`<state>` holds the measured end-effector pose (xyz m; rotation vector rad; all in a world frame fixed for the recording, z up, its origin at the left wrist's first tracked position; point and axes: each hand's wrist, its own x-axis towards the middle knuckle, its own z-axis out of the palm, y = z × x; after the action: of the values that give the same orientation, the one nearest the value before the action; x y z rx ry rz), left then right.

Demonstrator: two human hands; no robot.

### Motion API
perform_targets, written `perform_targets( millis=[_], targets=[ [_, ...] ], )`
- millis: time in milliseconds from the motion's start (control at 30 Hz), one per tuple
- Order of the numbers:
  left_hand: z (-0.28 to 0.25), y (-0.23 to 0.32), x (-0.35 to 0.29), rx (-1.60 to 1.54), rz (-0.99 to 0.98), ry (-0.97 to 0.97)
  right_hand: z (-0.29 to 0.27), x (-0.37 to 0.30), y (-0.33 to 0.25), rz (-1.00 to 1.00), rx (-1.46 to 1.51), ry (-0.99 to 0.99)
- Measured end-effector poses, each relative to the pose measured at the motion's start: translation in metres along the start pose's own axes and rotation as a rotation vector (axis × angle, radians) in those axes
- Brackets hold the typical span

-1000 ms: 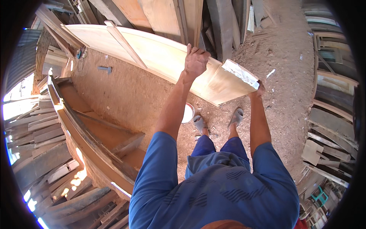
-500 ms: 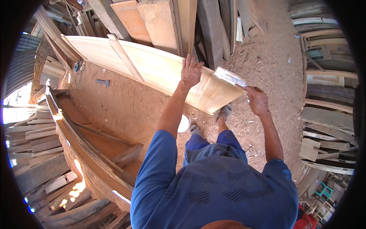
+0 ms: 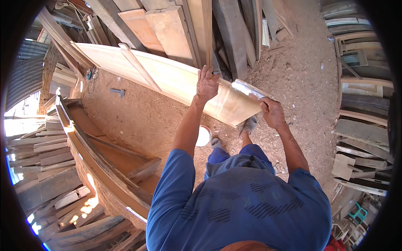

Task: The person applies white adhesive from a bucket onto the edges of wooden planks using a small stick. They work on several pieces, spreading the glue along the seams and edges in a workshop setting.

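Note:
A long, pale wooden panel (image 3: 176, 79) stands on its long edge, running from the far left to just ahead of my feet. My left hand (image 3: 207, 85) rests over its top edge, fingers stretched out and fairly flat. My right hand (image 3: 273, 112) is at the panel's near right end, fingers curled. What they hold is hard to make out; it looks thin and lies against the end. A shiny whitish strip (image 3: 247, 88) covers the top corner there, beside my right fingertips. A white round bucket (image 3: 204, 136) sits on the ground below my left forearm.
Boards (image 3: 171, 33) lean in a stack behind the panel. A large wooden frame (image 3: 113, 154) lies at the left. A blue-grey tool (image 3: 117, 91) and a corded power tool (image 3: 89, 74) lie on the shaving-covered ground. Stacked wooden frames (image 3: 364, 96) line the right side.
My right hand has moved a little left and down along the panel's end. My left hand stays on the top edge. The whole view has shifted slightly.

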<state>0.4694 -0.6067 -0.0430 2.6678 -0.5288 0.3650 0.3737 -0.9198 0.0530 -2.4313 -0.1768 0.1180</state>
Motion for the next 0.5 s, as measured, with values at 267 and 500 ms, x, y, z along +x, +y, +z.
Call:
perform_targets(
  millis=[267,500],
  targets=[
    [-0.003,0.004,0.004,0.020,-0.080,-0.099,-0.022,0.000,0.001,-0.035,-0.066,0.253],
    [-0.002,0.001,0.001,-0.020,-0.089,-0.087,-0.006,-0.041,0.023,0.059,0.054,0.261]
  ],
)
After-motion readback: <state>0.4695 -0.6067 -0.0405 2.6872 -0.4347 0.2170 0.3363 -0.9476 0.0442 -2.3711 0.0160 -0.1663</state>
